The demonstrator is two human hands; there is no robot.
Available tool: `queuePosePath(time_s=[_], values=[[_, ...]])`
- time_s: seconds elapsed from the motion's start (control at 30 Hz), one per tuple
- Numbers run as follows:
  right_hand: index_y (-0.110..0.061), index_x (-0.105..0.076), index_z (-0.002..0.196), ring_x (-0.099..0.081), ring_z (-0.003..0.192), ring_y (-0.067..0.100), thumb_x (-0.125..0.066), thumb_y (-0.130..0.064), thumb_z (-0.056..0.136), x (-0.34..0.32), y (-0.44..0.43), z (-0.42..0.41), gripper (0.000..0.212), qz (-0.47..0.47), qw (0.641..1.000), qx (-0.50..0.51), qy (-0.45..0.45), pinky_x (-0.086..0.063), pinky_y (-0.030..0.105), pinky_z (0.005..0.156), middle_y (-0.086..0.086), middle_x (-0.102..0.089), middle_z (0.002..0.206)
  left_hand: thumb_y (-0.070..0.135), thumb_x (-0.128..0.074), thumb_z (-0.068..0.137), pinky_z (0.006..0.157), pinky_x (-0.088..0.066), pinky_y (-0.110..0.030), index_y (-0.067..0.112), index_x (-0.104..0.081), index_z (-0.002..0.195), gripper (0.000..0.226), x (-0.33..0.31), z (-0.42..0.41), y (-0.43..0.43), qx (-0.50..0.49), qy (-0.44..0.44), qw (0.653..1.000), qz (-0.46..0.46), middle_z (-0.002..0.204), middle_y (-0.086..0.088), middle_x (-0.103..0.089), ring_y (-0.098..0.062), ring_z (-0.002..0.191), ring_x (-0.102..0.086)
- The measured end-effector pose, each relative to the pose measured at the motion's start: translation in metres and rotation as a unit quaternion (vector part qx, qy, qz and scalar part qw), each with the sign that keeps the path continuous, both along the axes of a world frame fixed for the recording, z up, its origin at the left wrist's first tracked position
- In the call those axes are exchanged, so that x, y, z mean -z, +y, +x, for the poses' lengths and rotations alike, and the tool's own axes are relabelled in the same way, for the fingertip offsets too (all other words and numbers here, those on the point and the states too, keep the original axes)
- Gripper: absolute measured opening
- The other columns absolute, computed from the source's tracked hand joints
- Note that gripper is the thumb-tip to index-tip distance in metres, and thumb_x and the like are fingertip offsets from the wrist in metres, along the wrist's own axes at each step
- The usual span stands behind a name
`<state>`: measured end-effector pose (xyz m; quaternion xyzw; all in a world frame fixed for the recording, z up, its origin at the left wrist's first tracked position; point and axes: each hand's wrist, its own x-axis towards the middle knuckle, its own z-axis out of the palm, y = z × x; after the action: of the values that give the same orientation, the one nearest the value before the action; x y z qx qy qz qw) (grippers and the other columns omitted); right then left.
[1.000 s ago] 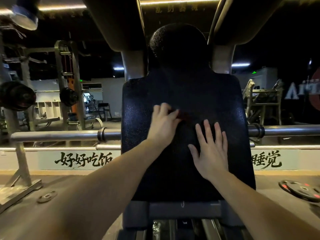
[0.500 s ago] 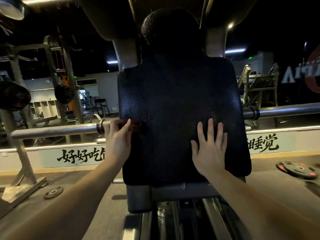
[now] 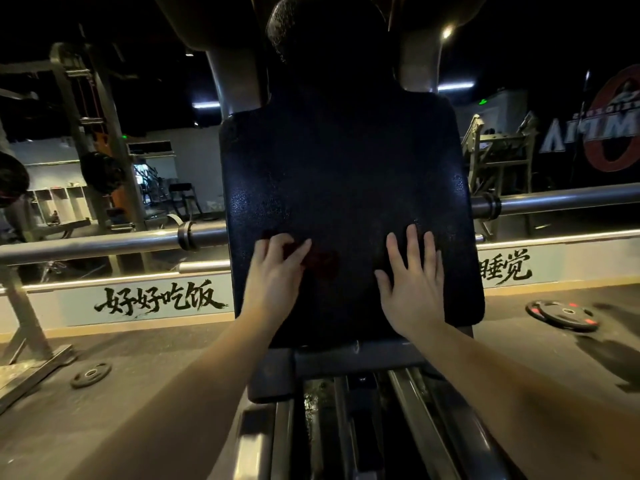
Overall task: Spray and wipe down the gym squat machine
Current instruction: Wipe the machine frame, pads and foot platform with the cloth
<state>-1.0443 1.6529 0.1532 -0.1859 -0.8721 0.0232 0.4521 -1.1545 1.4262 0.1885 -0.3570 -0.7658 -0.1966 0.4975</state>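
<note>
**Now: dim light, black back pad (image 3: 346,174) front and centre**

Right, hard going in this gloom. The head pad (image 3: 329,36) above is almost swallowed by shadow and cut off at the top edge. The dark red cloth (image 3: 320,263) barely shows against the black. Only a crumpled patch peeks out past the fingers, and its full shape is impossible to read.

Look at the left hand (image 3: 277,271), fingers bent down over that cloth, bunching it and pressing it to the lower left of the pad. Just beside it, lower right, the right hand (image 3: 412,285) lies palm flat on the pad, fingers straight and slightly spread, holding nothing.

The pad itself stands upright, a broad slab with rounded corners, black pebbled vinyl with a faint sheen along its edges. Below it, smooth steel rails (image 3: 412,427) run toward the camera. A round steel bar (image 3: 104,244) crosses behind the pad, and a weight plate (image 3: 562,315) lies flat on the floor to the right.
</note>
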Motion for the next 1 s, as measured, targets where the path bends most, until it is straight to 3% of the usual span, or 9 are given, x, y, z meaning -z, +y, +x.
queuePosePath(time_s=[0.13,0.3,0.5,0.7,0.8,0.93,1.0], values=[[-0.022,-0.024,0.163,0.003,0.158,0.037,-0.045,-0.042,0.105,0.005,-0.008,0.001,0.065,-0.007,1.0,-0.004,0.02,-0.01,0.057,0.127,0.012,-0.006,0.172,-0.002,-0.071,0.088,0.087,-0.054,-0.057,0.011,-0.069,0.133,0.047,0.034,0.001,-0.058,-0.036,-0.051,0.997,0.052,0.128,-0.019,-0.053,-0.043,0.113,-0.045],[-0.022,-0.031,0.161,0.003,0.158,0.037,-0.047,-0.04,0.105,0.004,-0.007,0.002,0.061,-0.021,0.999,-0.023,0.021,-0.009,0.057,0.127,0.013,-0.009,0.172,0.0,-0.065,0.094,0.098,-0.046,-0.054,0.003,-0.069,0.129,0.035,0.024,0.006,-0.019,-0.03,-0.066,0.991,0.109,0.127,-0.02,-0.05,-0.041,0.112,-0.039],[-0.02,-0.029,0.161,0.004,0.158,0.036,-0.044,-0.039,0.105,0.008,-0.003,0.002,0.062,-0.017,0.999,-0.025,0.028,-0.008,0.059,0.127,0.014,-0.008,0.172,0.008,-0.069,0.091,0.094,-0.053,-0.047,0.007,-0.07,0.129,0.038,0.004,0.032,0.063,0.08,-0.004,0.996,-0.031,0.129,-0.016,-0.055,-0.032,0.111,-0.038],[-0.021,-0.025,0.163,0.004,0.158,0.037,-0.044,-0.035,0.105,0.028,-0.019,0.005,0.063,-0.022,0.999,-0.005,0.026,-0.008,0.059,0.127,0.015,-0.004,0.172,0.006,-0.072,0.088,0.085,-0.055,-0.048,0.016,-0.069,0.132,0.045,0.05,0.013,-0.024,-0.002,0.007,1.0,-0.021,0.129,-0.015,-0.058,-0.034,0.107,-0.044],[-0.02,-0.028,0.162,0.003,0.158,0.038,-0.047,-0.033,0.104,0.043,-0.027,0.008,0.062,-0.022,0.999,-0.01,0.027,-0.009,0.059,0.127,0.016,-0.005,0.172,0.004,-0.068,0.092,0.082,-0.057,-0.051,0.016,-0.068,0.134,0.044,0.074,0.01,-0.066,-0.038,-0.034,0.999,0.007,0.131,-0.016,-0.056,-0.036,0.109,-0.042],[-0.023,-0.033,0.161,0.004,0.159,0.032,-0.05,-0.031,0.104,0.05,-0.02,0.019,0.061,-0.009,0.999,-0.045,0.012,-0.013,0.055,0.126,0.011,-0.007,0.172,-0.002,-0.07,0.091,0.085,-0.054,-0.056,0.009,-0.069,0.132,0.042,0.077,0.017,-0.065,-0.034,-0.065,0.994,0.077,0.129,-0.019,-0.053,-0.035,0.111,-0.038],[-0.024,-0.033,0.161,0.005,0.159,0.026,-0.051,-0.03,0.103,0.052,-0.009,0.028,0.06,-0.006,0.999,-0.051,0.0,-0.017,0.052,0.124,0.005,-0.007,0.173,-0.002,-0.072,0.089,0.087,-0.053,-0.056,0.006,-0.07,0.129,0.041,0.069,0.022,-0.035,-0.011,-0.052,0.996,0.067,0.128,-0.02,-0.054,-0.035,0.112,-0.037]])
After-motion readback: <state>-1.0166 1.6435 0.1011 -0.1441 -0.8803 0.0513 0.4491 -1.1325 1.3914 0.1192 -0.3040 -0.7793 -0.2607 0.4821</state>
